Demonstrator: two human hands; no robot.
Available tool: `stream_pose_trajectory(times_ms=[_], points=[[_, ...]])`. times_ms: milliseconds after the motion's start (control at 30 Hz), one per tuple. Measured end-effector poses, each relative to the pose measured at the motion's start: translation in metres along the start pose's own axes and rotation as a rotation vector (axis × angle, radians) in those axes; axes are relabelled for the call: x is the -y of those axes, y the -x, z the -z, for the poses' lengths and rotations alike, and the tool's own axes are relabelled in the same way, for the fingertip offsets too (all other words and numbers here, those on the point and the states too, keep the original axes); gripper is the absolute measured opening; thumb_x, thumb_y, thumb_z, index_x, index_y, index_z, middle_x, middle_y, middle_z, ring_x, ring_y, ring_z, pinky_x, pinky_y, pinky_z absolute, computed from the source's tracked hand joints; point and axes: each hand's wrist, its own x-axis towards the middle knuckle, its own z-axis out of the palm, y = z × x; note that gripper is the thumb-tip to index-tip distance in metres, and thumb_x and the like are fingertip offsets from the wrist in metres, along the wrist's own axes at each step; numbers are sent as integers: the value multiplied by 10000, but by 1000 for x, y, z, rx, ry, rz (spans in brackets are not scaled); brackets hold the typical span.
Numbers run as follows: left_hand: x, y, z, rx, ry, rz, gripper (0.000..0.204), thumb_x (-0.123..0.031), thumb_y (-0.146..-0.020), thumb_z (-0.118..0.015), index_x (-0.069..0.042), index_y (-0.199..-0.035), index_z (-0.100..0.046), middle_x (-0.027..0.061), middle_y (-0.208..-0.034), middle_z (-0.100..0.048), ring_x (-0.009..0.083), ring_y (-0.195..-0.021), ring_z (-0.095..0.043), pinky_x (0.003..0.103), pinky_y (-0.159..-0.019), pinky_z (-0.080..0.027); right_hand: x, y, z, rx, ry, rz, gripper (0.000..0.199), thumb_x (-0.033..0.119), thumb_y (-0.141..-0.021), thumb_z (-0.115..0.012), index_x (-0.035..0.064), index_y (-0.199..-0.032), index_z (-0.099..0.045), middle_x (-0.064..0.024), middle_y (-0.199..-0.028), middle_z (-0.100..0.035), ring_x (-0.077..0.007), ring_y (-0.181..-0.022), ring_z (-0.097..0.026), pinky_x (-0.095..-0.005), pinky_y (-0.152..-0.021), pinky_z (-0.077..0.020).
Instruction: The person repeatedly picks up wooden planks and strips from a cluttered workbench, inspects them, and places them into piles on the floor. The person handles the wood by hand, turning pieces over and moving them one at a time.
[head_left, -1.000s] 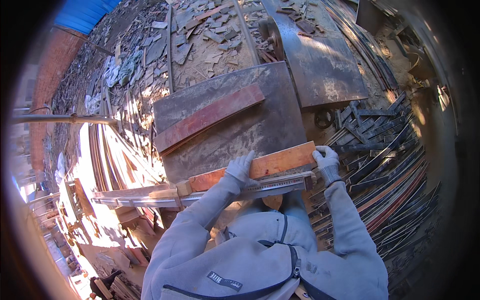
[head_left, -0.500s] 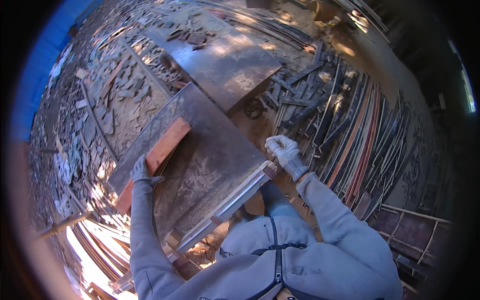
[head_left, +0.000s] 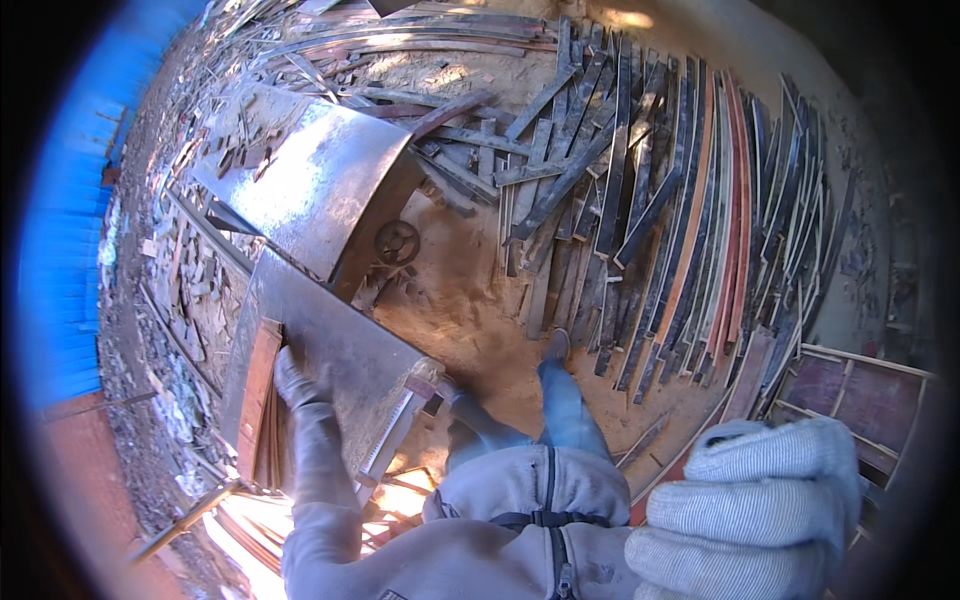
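Observation:
My left hand (head_left: 298, 383), in a pale knitted glove, lies along the side of a stack of narrow reddish wooden boards (head_left: 260, 395). Its fingers are stretched out, with the thumb apart. The boards rest on a dark flat metal table (head_left: 330, 335). Along the table's near right edge runs a light strip (head_left: 385, 445) with fine markings. My gloved right hand (head_left: 755, 505) is raised very near the camera, at the lower right. Its fingers are curled closed, and whatever might be inside them is hidden.
A second shiny metal tabletop (head_left: 305, 180) adjoins the far side, with a spoked wheel (head_left: 398, 242) beneath it. Long wooden strips (head_left: 690, 210) lie in piles on the right. Wood scraps (head_left: 190, 290) litter the left ground. Framed panels (head_left: 850, 400) stand at the right.
My right hand has come up from the table's right corner toward the camera, its fingers now curled. The view has turned right. My left hand stays at the boards.

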Motion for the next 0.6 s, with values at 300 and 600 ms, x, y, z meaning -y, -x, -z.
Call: stream_pose_trajectory(times_ms=[300, 600], points=[[-290, -144, -21, 134, 199, -390, 1153, -394, -670, -979, -105, -1621, -395, 183, -1580, -480, 418, -1485, -423, 536, -1261, -331, -100, 21, 78, -1, -21, 49, 285, 79, -895, -745, 61, -1173, -686, -112, -1056, -756, -269, -913, -738, -421, -802, -589], [-311, -317, -135, 283, 133, -314, 1306, -547, -596, -981, -81, -1637, -346, 214, -1678, -356, 427, -1579, -304, 578, -1305, -232, -281, -49, 30, 137, -66, 119, 412, 165, -892, -786, 57, -1278, -692, -108, -1117, -757, -279, -975, -735, -441, -873, -590]])
